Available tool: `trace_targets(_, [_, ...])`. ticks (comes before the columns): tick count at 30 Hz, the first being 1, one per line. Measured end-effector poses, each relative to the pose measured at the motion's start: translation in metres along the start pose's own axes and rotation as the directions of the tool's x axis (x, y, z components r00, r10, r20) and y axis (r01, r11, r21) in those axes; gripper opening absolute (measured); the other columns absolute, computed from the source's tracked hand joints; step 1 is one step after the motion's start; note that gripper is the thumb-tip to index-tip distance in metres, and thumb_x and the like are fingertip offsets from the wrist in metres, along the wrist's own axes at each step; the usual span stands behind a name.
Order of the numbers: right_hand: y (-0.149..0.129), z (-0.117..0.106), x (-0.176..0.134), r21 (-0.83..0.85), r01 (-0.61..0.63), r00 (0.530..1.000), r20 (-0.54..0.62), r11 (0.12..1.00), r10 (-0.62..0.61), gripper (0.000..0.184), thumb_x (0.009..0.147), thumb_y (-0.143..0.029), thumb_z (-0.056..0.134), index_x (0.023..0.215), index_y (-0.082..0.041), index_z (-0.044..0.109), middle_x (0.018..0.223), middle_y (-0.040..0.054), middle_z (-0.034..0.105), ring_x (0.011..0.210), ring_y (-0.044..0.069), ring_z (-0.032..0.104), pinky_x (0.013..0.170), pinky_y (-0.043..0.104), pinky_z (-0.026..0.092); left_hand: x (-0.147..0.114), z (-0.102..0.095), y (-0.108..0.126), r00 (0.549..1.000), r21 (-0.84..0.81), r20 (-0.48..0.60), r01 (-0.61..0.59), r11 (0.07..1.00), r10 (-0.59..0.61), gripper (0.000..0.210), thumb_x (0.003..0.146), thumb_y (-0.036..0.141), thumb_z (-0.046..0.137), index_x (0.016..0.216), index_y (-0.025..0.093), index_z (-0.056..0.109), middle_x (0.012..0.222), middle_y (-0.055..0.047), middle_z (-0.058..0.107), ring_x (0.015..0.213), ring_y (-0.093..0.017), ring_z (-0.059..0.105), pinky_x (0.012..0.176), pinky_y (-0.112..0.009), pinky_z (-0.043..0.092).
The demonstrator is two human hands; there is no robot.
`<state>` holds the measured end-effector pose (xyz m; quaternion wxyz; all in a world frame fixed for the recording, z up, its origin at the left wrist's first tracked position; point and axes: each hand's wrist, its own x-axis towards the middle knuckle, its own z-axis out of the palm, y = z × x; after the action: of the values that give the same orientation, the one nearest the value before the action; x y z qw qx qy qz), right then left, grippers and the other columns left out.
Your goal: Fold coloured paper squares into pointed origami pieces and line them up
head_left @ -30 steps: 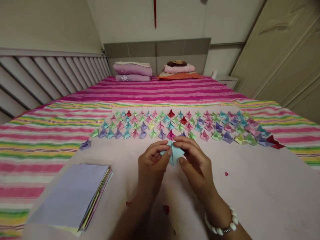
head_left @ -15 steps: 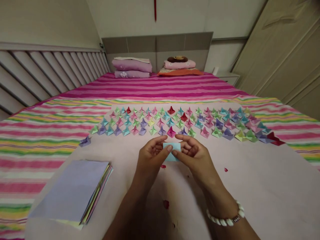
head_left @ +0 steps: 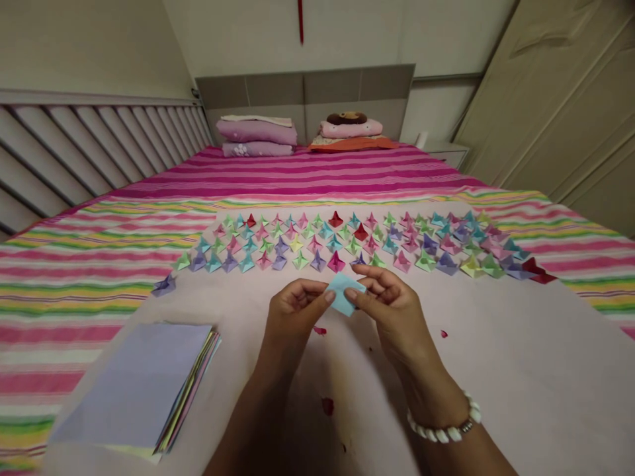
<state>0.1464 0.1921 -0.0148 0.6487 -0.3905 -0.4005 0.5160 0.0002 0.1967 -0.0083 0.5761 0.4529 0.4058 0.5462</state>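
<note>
- Striped bed (head_left: 307, 175) fills most of the room, running back to a grey headboard (head_left: 275, 89) against a pale wall (head_left: 357, 39).
- Slatted rail (head_left: 99, 99) along the left side; panelled beige surface (head_left: 570, 99) at the right, with a white nightstand (head_left: 449, 157) near the headboard.
- Purple bedding (head_left: 258, 132) lies folded at the head of the bed, just beside a pink bundle (head_left: 350, 129) on orange cloth (head_left: 354, 144).
- Pale sheet (head_left: 496, 363) spread over the near part of the bed, bearing rows of small folded papers (head_left: 336, 262) in many colours.
- Paper stack (head_left: 133, 383) at the sheet's near left, lilac on top; a few red scraps (head_left: 327, 406) lie scattered.
- Blue paper (head_left: 341, 285) is held above the sheet, tilted, between both hands.
- Left hand (head_left: 295, 314): thumb and fingers clamped on its left corner.
- Right hand (head_left: 399, 311), white bracelet (head_left: 444, 434) at the wrist: thumb pressed on its front, index stretched clear, other fingers curled at its right edge.
</note>
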Motion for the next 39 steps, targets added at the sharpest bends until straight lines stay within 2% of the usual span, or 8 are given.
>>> trace_targets(6, [-0.009,0.0,-0.003,-0.136,0.188,0.98,-0.04,0.973,-0.195,0.042,0.069,-0.019,0.08,0.109,-0.022,0.066,0.071,-0.0031,0.067,0.063,0.013,0.056,0.063,0.028,0.047,0.001,-0.005,-0.002,0.982,0.111,0.173,0.057,0.992,-0.076,0.03,0.069,0.024,0.078,0.096,0.016,0.068,0.073,0.0,0.066,0.068,-0.013,0.06,0.057,-0.022,0.047])
trace_targets(11, [-0.01,-0.001,-0.006,-0.181,0.247,0.969,0.029,0.952,-0.246,0.044,0.072,-0.019,0.079,0.114,-0.024,0.065,0.082,0.0001,0.071,0.071,0.016,0.059,0.069,0.032,0.048,0.003,-0.004,-0.004,0.99,0.052,0.119,0.067,0.996,-0.072,0.03,0.064,0.028,0.081,0.085,0.016,0.063,0.065,0.002,0.062,0.057,-0.011,0.055,0.048,-0.019,0.042])
trace_targets(15, [-0.006,-0.001,-0.005,-0.165,0.266,0.964,0.018,0.95,-0.267,0.033,0.07,-0.021,0.081,0.101,-0.024,0.071,0.09,0.0037,0.073,0.081,0.019,0.064,0.071,0.033,0.051,0.003,-0.002,-0.004,0.995,0.013,0.072,0.064,0.998,-0.065,0.033,0.062,0.025,0.082,0.069,0.018,0.05,0.061,0.006,0.056,0.053,-0.006,0.048,0.047,-0.016,0.04])
trace_targets(22, [-0.002,-0.003,-0.002,-0.087,0.15,0.989,0.006,0.985,-0.15,0.024,0.064,-0.025,0.085,0.085,-0.023,0.073,0.08,0.0019,0.072,0.073,0.018,0.065,0.069,0.032,0.055,0.001,0.001,-0.004,0.994,0.053,0.111,-0.007,0.999,0.001,0.039,0.069,0.024,0.078,0.062,0.019,0.039,0.064,0.005,0.052,0.054,-0.007,0.044,0.046,-0.017,0.039])
trace_targets(26, [-0.004,-0.004,-0.001,-0.132,0.106,0.994,0.038,0.986,-0.102,0.022,0.064,-0.027,0.085,0.083,-0.023,0.075,0.076,0.0016,0.073,0.067,0.017,0.064,0.065,0.032,0.054,0.002,-0.002,-0.001,0.991,0.089,0.128,-0.049,0.995,0.038,0.032,0.072,0.024,0.076,0.065,0.019,0.045,0.064,0.005,0.053,0.058,-0.008,0.05,0.052,-0.018,0.043])
trace_targets(30, [-0.006,-0.005,-0.001,-0.152,0.075,0.995,0.076,0.986,-0.064,0.02,0.064,-0.028,0.085,0.081,-0.022,0.075,0.07,0.0008,0.072,0.061,0.015,0.062,0.06,0.03,0.053,0.003,-0.007,0.004,0.986,-0.003,0.156,-0.058,0.998,0.058,0.03,0.072,0.024,0.076,0.073,0.019,0.047,0.081,0.001,0.067,0.071,-0.012,0.064,0.067,-0.024,0.05])
trace_targets(36, [-0.009,-0.004,-0.001,-0.168,0.029,0.994,0.109,0.985,-0.011,0.024,0.06,-0.029,0.087,0.08,-0.021,0.076,0.052,-0.0037,0.062,0.045,0.01,0.053,0.044,0.023,0.047,0.003,-0.011,0.008,0.976,0.033,0.218,-0.032,0.999,0.024,0.022,0.076,0.023,0.073,0.092,0.02,0.059,0.076,0.001,0.067,0.065,-0.011,0.062,0.062,-0.023,0.05])
trace_targets(39, [-0.01,-0.003,-0.001,-0.157,0.015,0.992,0.126,0.987,0.006,0.024,0.06,-0.03,0.087,0.08,-0.021,0.076,0.053,-0.0032,0.063,0.045,0.011,0.055,0.045,0.024,0.049,0.002,-0.01,0.008,0.977,0.053,0.213,-0.013,0.999,0.001,0.019,0.075,0.026,0.073,0.09,0.019,0.064,0.071,0.001,0.066,0.064,-0.013,0.062,0.06,-0.025,0.051])
